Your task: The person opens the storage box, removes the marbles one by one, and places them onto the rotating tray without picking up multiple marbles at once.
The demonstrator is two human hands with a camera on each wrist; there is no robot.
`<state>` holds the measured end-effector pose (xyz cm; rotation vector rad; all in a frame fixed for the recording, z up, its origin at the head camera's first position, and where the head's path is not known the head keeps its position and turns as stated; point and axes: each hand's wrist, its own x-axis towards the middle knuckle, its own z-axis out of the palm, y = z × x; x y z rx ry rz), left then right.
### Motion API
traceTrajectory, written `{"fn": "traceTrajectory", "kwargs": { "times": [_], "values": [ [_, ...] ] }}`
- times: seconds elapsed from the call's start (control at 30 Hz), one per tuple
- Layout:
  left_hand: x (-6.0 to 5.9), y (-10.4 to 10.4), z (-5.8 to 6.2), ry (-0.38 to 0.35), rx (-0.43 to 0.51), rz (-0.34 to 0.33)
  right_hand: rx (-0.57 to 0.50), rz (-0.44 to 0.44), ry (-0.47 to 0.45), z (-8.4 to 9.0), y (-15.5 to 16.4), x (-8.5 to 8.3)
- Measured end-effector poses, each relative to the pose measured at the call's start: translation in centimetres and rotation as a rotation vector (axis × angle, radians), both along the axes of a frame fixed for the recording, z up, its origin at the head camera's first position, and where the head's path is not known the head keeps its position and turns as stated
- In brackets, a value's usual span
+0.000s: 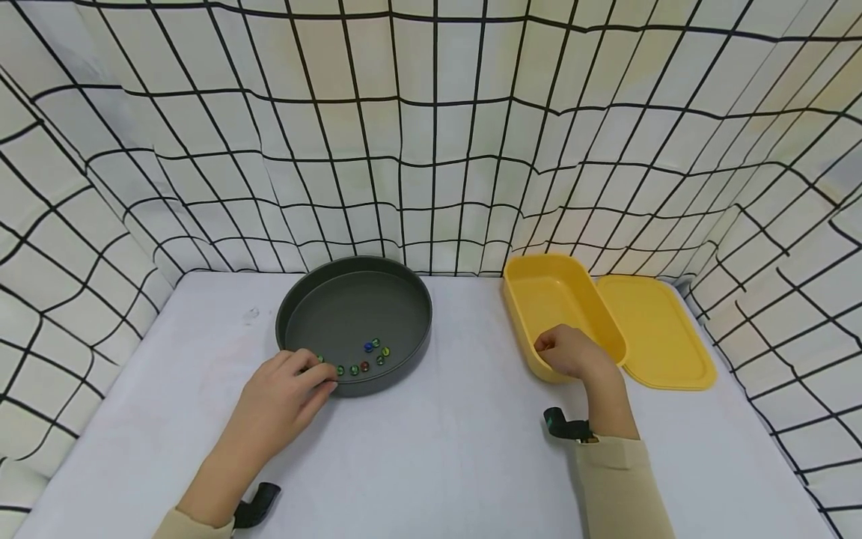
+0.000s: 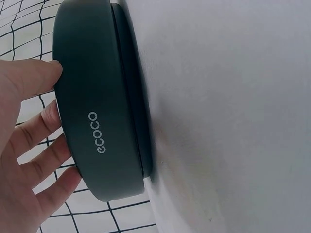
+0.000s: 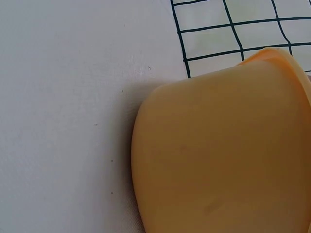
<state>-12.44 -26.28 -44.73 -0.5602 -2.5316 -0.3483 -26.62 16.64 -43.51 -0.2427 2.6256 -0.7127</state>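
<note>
A dark round pan (image 1: 357, 299) stands on the left, with several small glass marbles (image 1: 366, 366) lying loose towards its near side. My left hand (image 1: 286, 389) is at its near-left rim, thumb on the edge and fingers over it; in the left wrist view the fingertips of the left hand (image 2: 34, 160) disappear behind the wall of the pan (image 2: 97, 97). On the right, my right hand (image 1: 572, 350) reaches down into the near end of a yellow box (image 1: 515, 314), its fingers bent. What they may hold is hidden; only the outer wall of the box (image 3: 218, 155) shows in the right wrist view.
A yellow lid (image 1: 656, 333) lies flat just right of the box. White cloth covers the table (image 1: 465, 419). White sheets with a black grid (image 1: 434, 135) rise behind and along both sides.
</note>
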Motion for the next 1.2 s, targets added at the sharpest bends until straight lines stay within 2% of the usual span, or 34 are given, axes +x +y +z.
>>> {"fn": "traceTrajectory", "kwargs": {
  "times": [0.2,0.33,0.57,0.67,0.8,0.97,1.03,1.1,1.2],
  "values": [
    [-0.1,0.0,-0.1,0.007,0.004,-0.004,0.006,0.002,0.021,0.0,0.0,0.0],
    [-0.1,0.0,-0.1,-0.004,0.006,-0.008,-0.002,-0.027,0.054,0.1,0.3,-0.2],
    [-0.1,-0.2,-0.2,-0.028,0.005,-0.014,-0.156,-0.159,0.091,0.3,0.9,-0.5],
    [-0.1,-0.3,-0.3,-0.026,0.003,-0.021,-0.226,-0.189,0.127,0.3,1.1,-0.6],
    [-0.1,-0.3,-0.2,-0.02,-0.001,-0.027,-0.397,-0.227,0.136,0.4,1.2,-0.8],
    [-0.1,0.0,0.0,0.028,-0.004,-0.029,-0.769,-0.294,0.061,0.6,1.1,-1.0],
    [-0.1,0.0,0.0,0.043,-0.009,-0.027,-0.887,-0.31,0.043,0.7,1.0,-1.0],
    [-0.1,0.0,0.1,0.044,-0.011,-0.024,-0.97,-0.323,0.035,0.8,1.0,-1.0],
    [0.0,0.0,0.1,0.022,-0.014,-0.017,-1.039,-0.313,0.02,1.1,0.9,-0.9]
  ]
}}
